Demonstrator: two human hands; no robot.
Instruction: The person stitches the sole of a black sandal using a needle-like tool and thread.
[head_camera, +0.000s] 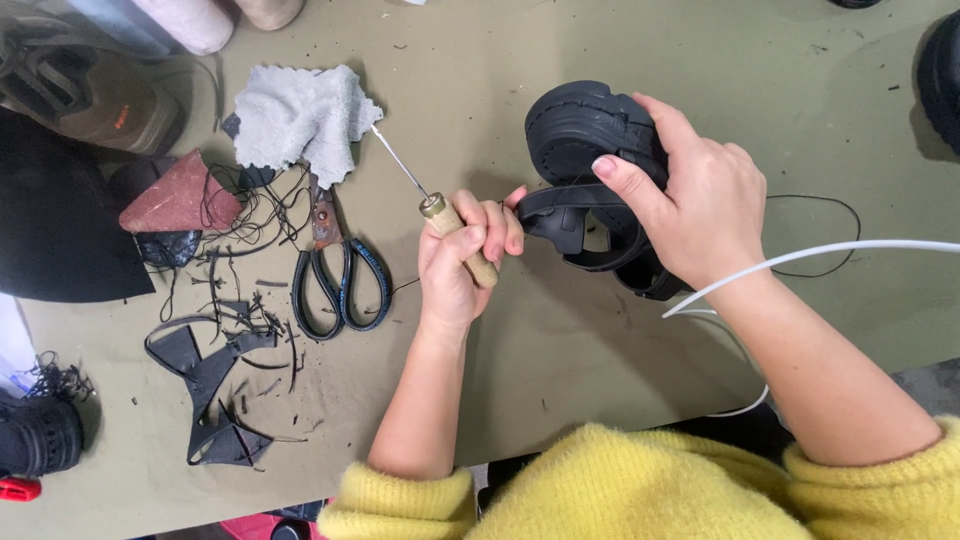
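Work stage: You appear to be mid-repair on the black sandal (590, 150). No stitch or pierced hole can be made out on it, so the sewing itself looks not yet begun or barely begun.
Done so far: Judging by the black scraps (215, 400) and loose thread well to the outside of your left fingers, cutting and trimming have been carried out.
Left to do: The awl (440, 215) points away from the sandal, with its tip near the grey cloth (300, 115); bringing it to the strap looks outstanding.
Left hand (460, 265): Your fingers are curled tight around the wooden awl handle, and the fingertips also pinch the end of 1 black strap (550, 205).
Right hand (690, 205): Your fingers are wrapped over the sandal, thumb pressed on the sole edge.
Sandal position: Held off the table, between both hands, just beyond your left fingertips.
Sandal appearance: Matte black, thick treaded sole turned toward you, several straps hanging below.
Nearby: Scissors (335, 270) lie just outside your left fingers.
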